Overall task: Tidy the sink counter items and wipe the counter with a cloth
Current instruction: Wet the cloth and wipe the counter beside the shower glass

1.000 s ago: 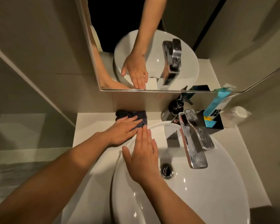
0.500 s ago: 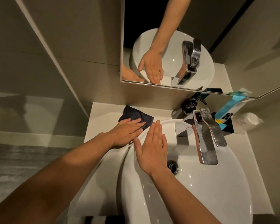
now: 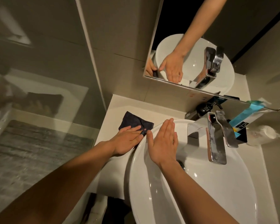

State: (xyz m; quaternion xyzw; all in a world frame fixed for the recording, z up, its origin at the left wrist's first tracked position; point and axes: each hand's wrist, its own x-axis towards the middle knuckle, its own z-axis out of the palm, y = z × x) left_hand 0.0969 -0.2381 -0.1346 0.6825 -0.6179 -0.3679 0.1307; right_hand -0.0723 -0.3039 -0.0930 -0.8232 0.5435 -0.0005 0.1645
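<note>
Hands work at the left of the basin. The left hand (image 3: 128,141) lies flat, palm down, fingers spread and pressing on the near edge of a dark cloth (image 3: 134,122), which sits on the pale counter (image 3: 113,110) just beside the sink's left rim, its far corner pointing toward the wall. The right hand (image 3: 162,143) rests open and flat on the inner wall of the white sink (image 3: 225,191), fingers together and extended toward the mirror, grasping nothing; its thumb is close to the left hand's fingertips. Past it stands a chrome faucet (image 3: 217,143) over the bowl. Behind the faucet, at the wall, are a dark pump bottle (image 3: 205,109), a black holder with a blue-and-white tube (image 3: 242,117), and something white (image 3: 263,133) beside it. The mirror (image 3: 200,46) above reflects both hands.
</note>
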